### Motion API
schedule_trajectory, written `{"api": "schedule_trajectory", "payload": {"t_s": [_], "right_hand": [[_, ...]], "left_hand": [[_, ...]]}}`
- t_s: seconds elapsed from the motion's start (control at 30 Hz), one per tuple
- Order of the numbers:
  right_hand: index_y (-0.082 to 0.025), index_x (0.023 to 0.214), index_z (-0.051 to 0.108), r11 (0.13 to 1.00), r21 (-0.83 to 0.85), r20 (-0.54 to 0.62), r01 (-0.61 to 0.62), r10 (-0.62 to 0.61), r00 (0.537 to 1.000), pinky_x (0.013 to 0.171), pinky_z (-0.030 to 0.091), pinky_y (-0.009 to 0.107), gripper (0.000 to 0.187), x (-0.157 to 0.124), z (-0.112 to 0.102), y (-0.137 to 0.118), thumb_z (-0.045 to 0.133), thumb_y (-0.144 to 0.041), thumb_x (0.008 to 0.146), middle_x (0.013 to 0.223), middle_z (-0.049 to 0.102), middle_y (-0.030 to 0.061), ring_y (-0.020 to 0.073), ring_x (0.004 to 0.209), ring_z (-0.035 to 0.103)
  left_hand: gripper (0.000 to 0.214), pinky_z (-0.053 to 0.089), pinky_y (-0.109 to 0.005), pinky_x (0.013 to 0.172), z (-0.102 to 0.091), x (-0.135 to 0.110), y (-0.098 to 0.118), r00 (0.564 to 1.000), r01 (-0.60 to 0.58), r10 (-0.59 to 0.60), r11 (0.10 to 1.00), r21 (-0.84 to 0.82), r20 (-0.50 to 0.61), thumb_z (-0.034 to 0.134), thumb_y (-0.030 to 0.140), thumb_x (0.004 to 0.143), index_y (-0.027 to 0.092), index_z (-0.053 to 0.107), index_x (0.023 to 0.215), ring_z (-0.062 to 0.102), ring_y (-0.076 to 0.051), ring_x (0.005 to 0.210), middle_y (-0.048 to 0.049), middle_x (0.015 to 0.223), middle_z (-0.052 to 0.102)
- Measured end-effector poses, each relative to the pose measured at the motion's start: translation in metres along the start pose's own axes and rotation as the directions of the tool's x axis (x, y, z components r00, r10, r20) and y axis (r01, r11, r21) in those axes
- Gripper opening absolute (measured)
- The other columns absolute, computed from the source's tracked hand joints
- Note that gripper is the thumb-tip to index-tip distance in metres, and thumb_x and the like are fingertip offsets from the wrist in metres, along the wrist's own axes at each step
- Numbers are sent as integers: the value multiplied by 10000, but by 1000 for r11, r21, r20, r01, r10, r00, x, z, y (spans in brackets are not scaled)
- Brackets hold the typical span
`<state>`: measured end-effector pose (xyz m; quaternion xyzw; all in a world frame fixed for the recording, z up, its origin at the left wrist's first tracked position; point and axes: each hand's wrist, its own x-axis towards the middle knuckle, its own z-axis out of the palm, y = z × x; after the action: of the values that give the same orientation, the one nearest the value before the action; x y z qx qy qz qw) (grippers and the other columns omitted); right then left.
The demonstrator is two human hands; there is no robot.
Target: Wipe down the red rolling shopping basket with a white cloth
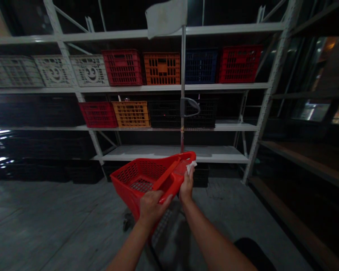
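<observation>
A red plastic shopping basket (pixel 135 177) with a mesh wall and a folded red handle sits tilted in front of me, above the grey floor. My left hand (pixel 151 206) is closed on the near rim of the basket by the handle's end. My right hand (pixel 187 185) grips the right rim and pinches a small white cloth (pixel 191 166) against it. An upright metal pole (pixel 183 86) with a grey handle and a white flag on top rises just behind the basket.
White metal shelving (pixel 169 87) faces me with red, orange, blue, black and white crates on two levels; the lowest shelf (pixel 172 152) is bare. Black crates are stacked at left. A darker rack (pixel 305 158) runs along the right. Grey floor (pixel 59 222) stretches left.
</observation>
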<state>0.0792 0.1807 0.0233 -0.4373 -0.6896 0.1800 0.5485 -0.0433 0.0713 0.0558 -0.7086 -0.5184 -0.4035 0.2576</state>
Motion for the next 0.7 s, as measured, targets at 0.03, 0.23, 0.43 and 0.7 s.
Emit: {"api": "schedule_trajectory", "payload": {"t_s": [0.03, 0.23, 0.43, 0.7], "right_hand": [[-90, 1352, -254, 998, 25, -57, -58, 60, 997, 1062, 190, 452, 526, -15, 8, -5, -73, -277, 894, 1473, 90, 97, 142, 1347, 37], [-124, 1417, 43, 940, 260, -219, -220, 279, 935, 1048, 262, 398, 578, -30, 17, -17, 82, -394, 907, 1469, 135, 77, 188, 1341, 152], [-72, 1104, 588, 872, 452, -444, -189, 403, 800, 937, 365, 329, 580, 40, -22, 18, 321, -508, 830, 1191, 536, 169, 240, 1101, 504], [-99, 938, 605, 870, 445, -425, -210, 412, 806, 741, 430, 296, 505, 70, -41, 44, 469, -527, 705, 959, 645, 136, 222, 874, 584]], "left_hand": [[303, 469, -250, 569, 0, 0, -1, 1000, 2, -2, 1000, -4, 5, 520, 422, 764, 162, 624, 648, 608, -151, 562, -31, 576, 637], [303, 469, -237, 568, -1, -1, -9, 999, -40, 40, 999, -16, -29, 517, 416, 772, 160, 622, 646, 604, -137, 545, -31, 577, 641], [312, 464, -235, 562, -8, -4, -10, 999, -39, 38, 999, -34, -24, 508, 431, 774, 165, 617, 652, 603, -132, 552, -26, 590, 649], [308, 474, -254, 600, -9, -8, -14, 1000, 9, -8, 999, -36, 23, 511, 428, 774, 162, 630, 673, 617, -147, 593, -34, 621, 666]]}}
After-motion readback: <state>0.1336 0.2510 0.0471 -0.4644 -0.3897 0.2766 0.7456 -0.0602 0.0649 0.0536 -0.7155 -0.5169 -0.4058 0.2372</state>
